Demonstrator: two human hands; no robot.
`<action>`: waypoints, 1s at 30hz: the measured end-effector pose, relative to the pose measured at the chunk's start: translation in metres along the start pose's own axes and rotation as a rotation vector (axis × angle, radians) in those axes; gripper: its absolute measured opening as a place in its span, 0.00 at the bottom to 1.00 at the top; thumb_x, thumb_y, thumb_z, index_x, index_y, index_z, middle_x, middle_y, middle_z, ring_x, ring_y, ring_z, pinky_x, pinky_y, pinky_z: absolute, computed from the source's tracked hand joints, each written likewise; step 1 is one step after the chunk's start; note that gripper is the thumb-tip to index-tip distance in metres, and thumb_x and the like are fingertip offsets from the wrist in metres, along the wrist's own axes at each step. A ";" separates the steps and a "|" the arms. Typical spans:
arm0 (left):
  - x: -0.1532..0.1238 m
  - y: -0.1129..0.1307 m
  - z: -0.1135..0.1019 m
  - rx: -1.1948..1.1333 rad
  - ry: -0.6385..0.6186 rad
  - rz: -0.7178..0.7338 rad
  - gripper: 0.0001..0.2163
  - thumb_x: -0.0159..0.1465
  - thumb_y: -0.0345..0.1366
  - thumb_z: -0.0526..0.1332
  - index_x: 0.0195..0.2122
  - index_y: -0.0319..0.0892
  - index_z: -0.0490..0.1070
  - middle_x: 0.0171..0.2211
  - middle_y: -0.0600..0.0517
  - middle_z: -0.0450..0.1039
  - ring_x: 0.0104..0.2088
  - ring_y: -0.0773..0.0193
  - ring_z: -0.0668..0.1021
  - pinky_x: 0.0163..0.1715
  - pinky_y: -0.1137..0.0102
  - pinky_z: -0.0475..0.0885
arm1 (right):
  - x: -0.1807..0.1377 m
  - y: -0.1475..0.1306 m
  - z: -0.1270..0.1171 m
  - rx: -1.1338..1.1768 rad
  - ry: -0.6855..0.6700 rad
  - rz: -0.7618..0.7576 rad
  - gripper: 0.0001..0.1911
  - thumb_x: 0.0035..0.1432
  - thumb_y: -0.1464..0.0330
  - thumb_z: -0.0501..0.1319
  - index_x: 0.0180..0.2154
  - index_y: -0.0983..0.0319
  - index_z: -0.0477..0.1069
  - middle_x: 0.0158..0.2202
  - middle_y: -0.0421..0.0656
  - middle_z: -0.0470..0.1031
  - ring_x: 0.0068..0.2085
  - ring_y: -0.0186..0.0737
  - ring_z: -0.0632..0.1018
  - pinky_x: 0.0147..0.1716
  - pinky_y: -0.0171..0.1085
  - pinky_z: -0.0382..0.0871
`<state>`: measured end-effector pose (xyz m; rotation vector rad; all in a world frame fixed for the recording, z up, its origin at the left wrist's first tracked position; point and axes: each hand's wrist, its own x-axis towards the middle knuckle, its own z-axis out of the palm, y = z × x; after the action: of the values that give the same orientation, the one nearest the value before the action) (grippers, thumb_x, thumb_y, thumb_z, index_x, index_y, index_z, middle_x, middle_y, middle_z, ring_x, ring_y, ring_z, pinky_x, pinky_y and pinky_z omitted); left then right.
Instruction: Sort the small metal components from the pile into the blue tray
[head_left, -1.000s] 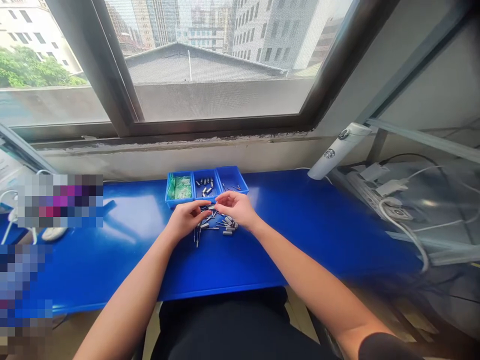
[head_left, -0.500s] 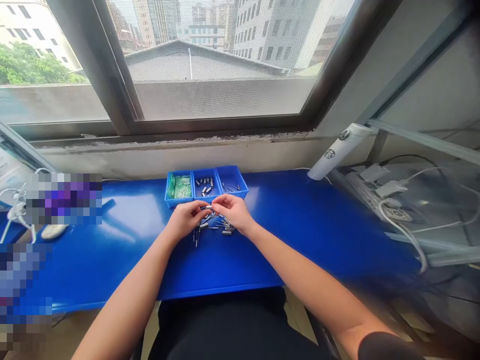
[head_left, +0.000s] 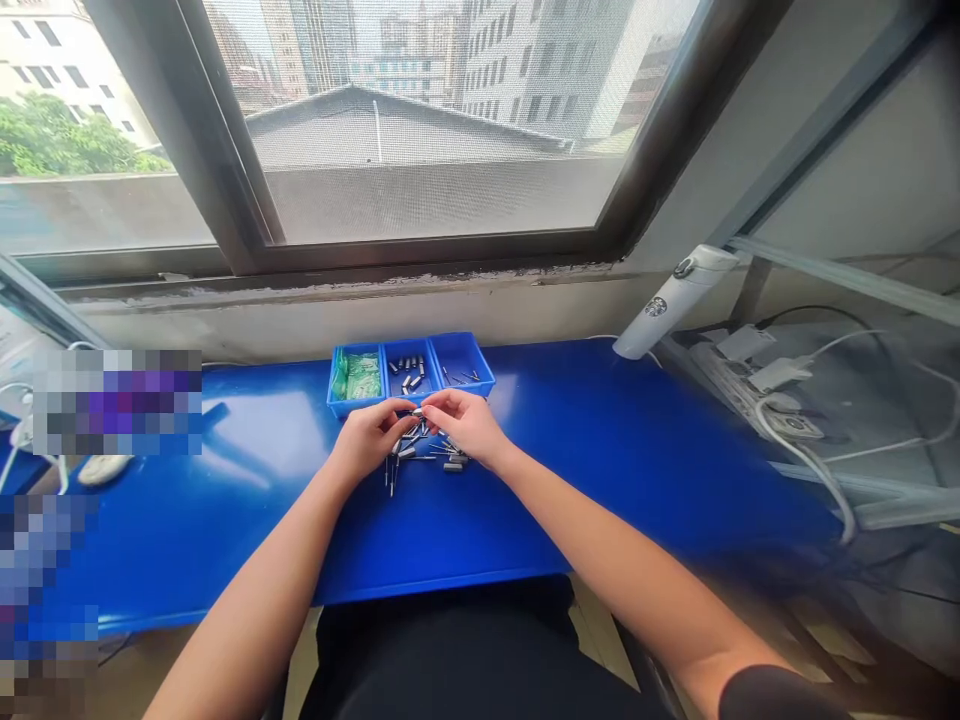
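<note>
My left hand (head_left: 373,436) and my right hand (head_left: 463,424) meet over the blue table, fingertips pinched together. Between them is a small silvery cylinder (head_left: 418,411), partly hidden by the fingers; its exact kind is too small to tell. Under and around the hands lies a loose pile of thin metal pins (head_left: 392,475) and short grey cylinders (head_left: 453,467). Just beyond the fingers stands a blue three-compartment tray (head_left: 352,408). Its left compartment has green plastic bags (head_left: 363,376), the middle several short metal cylinders (head_left: 415,383), the right a few thin pins (head_left: 472,377).
On the blue table (head_left: 600,470), a white flask (head_left: 671,305) leans at the back right. Power strips with plugs and cables (head_left: 780,400) lie at the far right. A pale rounded object (head_left: 105,468) is at the left, near a blurred-out area. A window (head_left: 435,200) rises behind.
Both hands stay in nearly the same place, still pinching the small cylinder, with only slight finger movement. The whole view has shifted slightly.
</note>
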<state>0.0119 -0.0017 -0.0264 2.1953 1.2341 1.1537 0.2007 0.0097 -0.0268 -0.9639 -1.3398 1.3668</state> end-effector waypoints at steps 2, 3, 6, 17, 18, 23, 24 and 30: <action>0.000 0.000 0.000 0.011 -0.006 -0.007 0.11 0.66 0.43 0.61 0.42 0.42 0.76 0.19 0.59 0.66 0.19 0.72 0.67 0.22 0.76 0.62 | 0.000 0.001 0.000 -0.010 -0.011 -0.007 0.19 0.46 0.54 0.70 0.34 0.62 0.75 0.27 0.41 0.77 0.27 0.35 0.76 0.31 0.38 0.74; 0.000 -0.001 0.000 0.017 -0.009 -0.013 0.11 0.66 0.43 0.60 0.42 0.41 0.75 0.19 0.59 0.66 0.19 0.72 0.67 0.22 0.76 0.62 | -0.001 0.002 0.000 -0.014 -0.016 -0.013 0.19 0.46 0.55 0.71 0.34 0.62 0.75 0.28 0.41 0.77 0.27 0.35 0.76 0.31 0.38 0.74; 0.000 -0.003 0.000 0.038 -0.024 -0.033 0.11 0.66 0.42 0.60 0.40 0.40 0.76 0.20 0.58 0.68 0.20 0.72 0.68 0.22 0.76 0.62 | -0.002 0.003 0.001 -0.023 -0.039 -0.018 0.19 0.47 0.57 0.70 0.37 0.62 0.76 0.30 0.42 0.78 0.30 0.36 0.77 0.33 0.37 0.75; 0.000 -0.002 0.001 0.006 -0.011 0.000 0.11 0.66 0.42 0.61 0.44 0.41 0.76 0.19 0.59 0.65 0.19 0.73 0.66 0.22 0.77 0.62 | -0.003 0.001 0.002 -0.025 -0.047 -0.015 0.18 0.50 0.56 0.68 0.37 0.62 0.76 0.30 0.42 0.79 0.28 0.35 0.76 0.30 0.37 0.74; 0.000 -0.002 0.000 0.017 -0.012 0.000 0.11 0.66 0.41 0.61 0.43 0.41 0.76 0.19 0.59 0.66 0.19 0.72 0.66 0.22 0.77 0.62 | -0.003 0.001 0.002 -0.029 -0.052 -0.017 0.18 0.51 0.56 0.68 0.37 0.62 0.76 0.30 0.42 0.79 0.28 0.35 0.76 0.30 0.37 0.74; 0.001 -0.002 -0.001 0.049 -0.029 0.006 0.11 0.66 0.41 0.60 0.39 0.40 0.76 0.22 0.55 0.72 0.21 0.71 0.69 0.22 0.76 0.63 | -0.004 0.003 0.002 -0.031 -0.066 -0.046 0.17 0.51 0.57 0.68 0.40 0.61 0.76 0.31 0.42 0.79 0.30 0.35 0.77 0.32 0.36 0.74; 0.001 -0.002 -0.001 0.047 -0.034 0.006 0.11 0.67 0.42 0.60 0.39 0.40 0.76 0.22 0.54 0.73 0.21 0.71 0.69 0.22 0.76 0.63 | -0.004 0.004 0.002 -0.029 -0.063 -0.046 0.18 0.51 0.57 0.68 0.40 0.61 0.76 0.31 0.42 0.79 0.30 0.35 0.77 0.32 0.37 0.74; 0.000 -0.002 0.001 0.011 -0.023 -0.010 0.12 0.65 0.42 0.62 0.45 0.42 0.76 0.19 0.59 0.66 0.19 0.72 0.67 0.22 0.77 0.62 | -0.003 0.002 0.003 -0.022 -0.029 -0.020 0.20 0.49 0.54 0.69 0.37 0.62 0.77 0.29 0.42 0.79 0.27 0.35 0.76 0.29 0.37 0.74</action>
<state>0.0112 -0.0004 -0.0280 2.2023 1.2434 1.1176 0.1984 0.0063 -0.0285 -0.9463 -1.3853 1.3588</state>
